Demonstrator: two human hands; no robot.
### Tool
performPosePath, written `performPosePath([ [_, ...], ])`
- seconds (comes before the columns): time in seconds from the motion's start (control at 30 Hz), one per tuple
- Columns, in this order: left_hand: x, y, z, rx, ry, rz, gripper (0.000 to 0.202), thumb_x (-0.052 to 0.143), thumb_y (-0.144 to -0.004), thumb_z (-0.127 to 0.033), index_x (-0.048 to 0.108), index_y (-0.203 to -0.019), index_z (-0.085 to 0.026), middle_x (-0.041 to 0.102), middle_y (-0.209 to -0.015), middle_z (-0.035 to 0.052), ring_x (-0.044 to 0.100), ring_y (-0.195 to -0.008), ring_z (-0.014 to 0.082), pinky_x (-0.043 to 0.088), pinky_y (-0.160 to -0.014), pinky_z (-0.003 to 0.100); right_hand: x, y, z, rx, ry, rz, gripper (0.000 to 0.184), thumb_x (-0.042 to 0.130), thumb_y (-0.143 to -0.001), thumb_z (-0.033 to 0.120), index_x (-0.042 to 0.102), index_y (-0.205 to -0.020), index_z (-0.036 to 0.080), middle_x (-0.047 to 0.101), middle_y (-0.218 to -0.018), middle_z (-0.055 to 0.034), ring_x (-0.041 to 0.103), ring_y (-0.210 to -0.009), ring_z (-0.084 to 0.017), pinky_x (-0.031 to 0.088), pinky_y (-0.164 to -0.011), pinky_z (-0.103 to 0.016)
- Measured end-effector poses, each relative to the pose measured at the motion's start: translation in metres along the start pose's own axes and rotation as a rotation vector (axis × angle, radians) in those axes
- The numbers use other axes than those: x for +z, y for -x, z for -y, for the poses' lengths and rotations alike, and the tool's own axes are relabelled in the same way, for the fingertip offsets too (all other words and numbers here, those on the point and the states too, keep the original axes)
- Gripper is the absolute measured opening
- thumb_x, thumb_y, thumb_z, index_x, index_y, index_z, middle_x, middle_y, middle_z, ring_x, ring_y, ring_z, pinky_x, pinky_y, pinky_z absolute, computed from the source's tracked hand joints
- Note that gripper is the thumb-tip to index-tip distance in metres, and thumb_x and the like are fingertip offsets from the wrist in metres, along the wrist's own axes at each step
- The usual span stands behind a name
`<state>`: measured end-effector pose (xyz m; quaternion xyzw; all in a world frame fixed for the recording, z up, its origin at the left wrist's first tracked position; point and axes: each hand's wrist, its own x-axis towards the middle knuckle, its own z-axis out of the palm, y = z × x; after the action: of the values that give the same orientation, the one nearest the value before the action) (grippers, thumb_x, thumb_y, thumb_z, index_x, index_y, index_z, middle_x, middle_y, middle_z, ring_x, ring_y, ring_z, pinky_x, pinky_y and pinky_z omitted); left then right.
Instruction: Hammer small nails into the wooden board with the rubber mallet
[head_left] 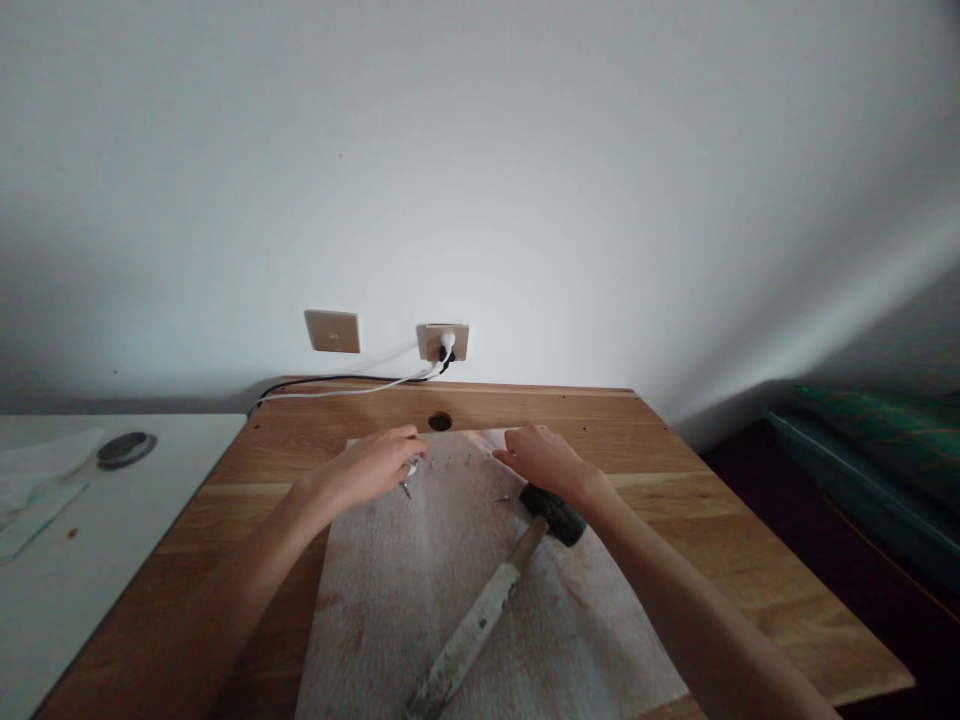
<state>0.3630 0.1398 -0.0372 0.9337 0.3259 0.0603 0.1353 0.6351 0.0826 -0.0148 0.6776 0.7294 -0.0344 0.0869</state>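
Note:
My left hand (375, 463) rests near the far edge of a pale board (450, 590) on the wooden table (712, 520). Its fingers are curled round small nails, one of which sticks out below them (406, 489). My right hand (544, 457) lies flat on the board's far right part with fingers stretched out to the left, holding nothing. A mallet with a black head (555, 513) and a worn pale handle (472, 630) lies on the board just beneath my right wrist. A row of tiny nails (457, 462) stands between my hands.
A round cable hole (440, 421) sits in the table behind the board. Wall sockets (444, 341) with white and black cables are on the wall. A white table (90, 520) with a dark round lid (126, 449) stands on the left. Dark bedding (870, 450) lies on the right.

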Motion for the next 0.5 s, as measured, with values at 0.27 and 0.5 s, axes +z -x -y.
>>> performPosePath([
  [0.27,0.004,-0.002,0.003,0.045,-0.103,0.008,0.037,0.047,-0.089,0.006,0.073,-0.095,-0.019,0.071,-0.096,0.0050,0.070,-0.089,0.0195,0.047,-0.072,0.025,0.003,-0.004,-0.001,-0.044,0.024,0.031,0.025,0.066,-0.102,0.036,0.069,-0.117,0.017,0.072,-0.118,-0.0072,0.071,-0.103,-0.022,0.059,-0.092,-0.045],
  [0.5,0.006,-0.004,-0.004,0.018,-0.220,-0.073,0.016,0.056,-0.098,-0.014,0.070,-0.092,-0.016,0.068,-0.095,0.0073,0.069,-0.085,0.0213,0.050,-0.077,0.029,-0.012,0.013,0.010,-0.321,-0.161,0.120,0.010,0.070,-0.094,0.020,0.079,-0.095,0.024,0.082,-0.095,0.0020,0.075,-0.091,-0.013,0.052,-0.084,-0.019],
])
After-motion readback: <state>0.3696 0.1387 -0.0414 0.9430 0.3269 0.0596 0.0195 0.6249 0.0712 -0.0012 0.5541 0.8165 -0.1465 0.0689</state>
